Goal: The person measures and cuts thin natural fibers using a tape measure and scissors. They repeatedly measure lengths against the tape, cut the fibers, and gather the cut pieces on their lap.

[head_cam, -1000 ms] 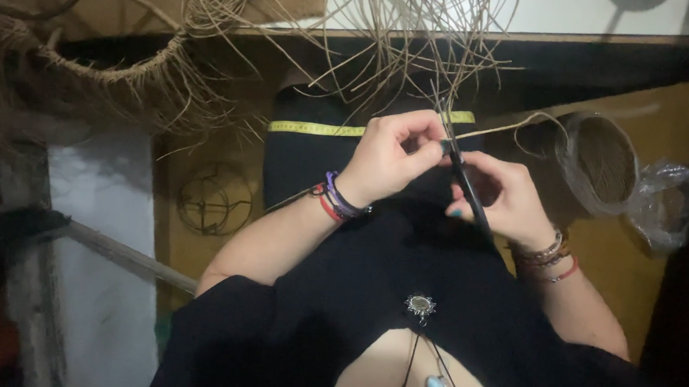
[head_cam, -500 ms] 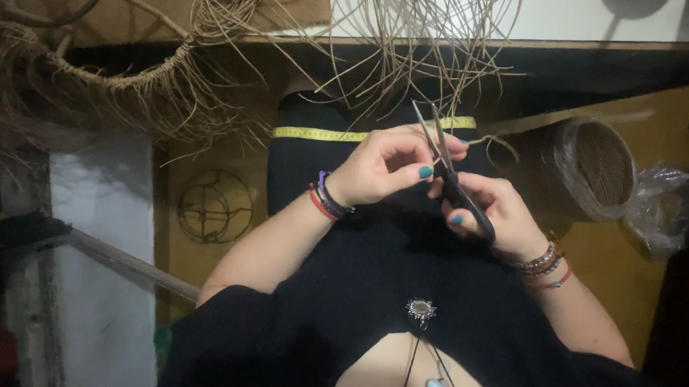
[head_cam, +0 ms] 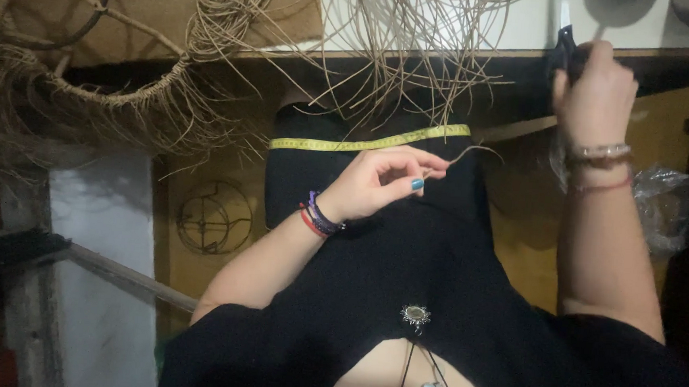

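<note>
My left hand [head_cam: 381, 184] rests over my black-clothed lap, with a thin tan fibre strand [head_cam: 470, 151] pinched between thumb and fingers. A yellow measuring tape [head_cam: 364, 145] lies across the black cloth just beyond it. My right hand [head_cam: 598, 98] is raised at the upper right by the table edge, closed around dark scissors [head_cam: 566, 49], of which only part shows. Loose tan strands [head_cam: 404, 36] of a woven piece hang down from the table above my lap.
A half-woven fibre frame [head_cam: 118, 81] with frayed ends fills the upper left. A round wire ring [head_cam: 213, 217] lies on the yellow floor below. A crumpled clear plastic bag [head_cam: 667, 208] sits at the right. A white post [head_cam: 108, 225] and a wooden bar [head_cam: 128, 275] stand at the left.
My right hand has lifted away from my lap with the scissors, up to the table edge at the upper right. My left hand stays over my lap, still pinching the strand.
</note>
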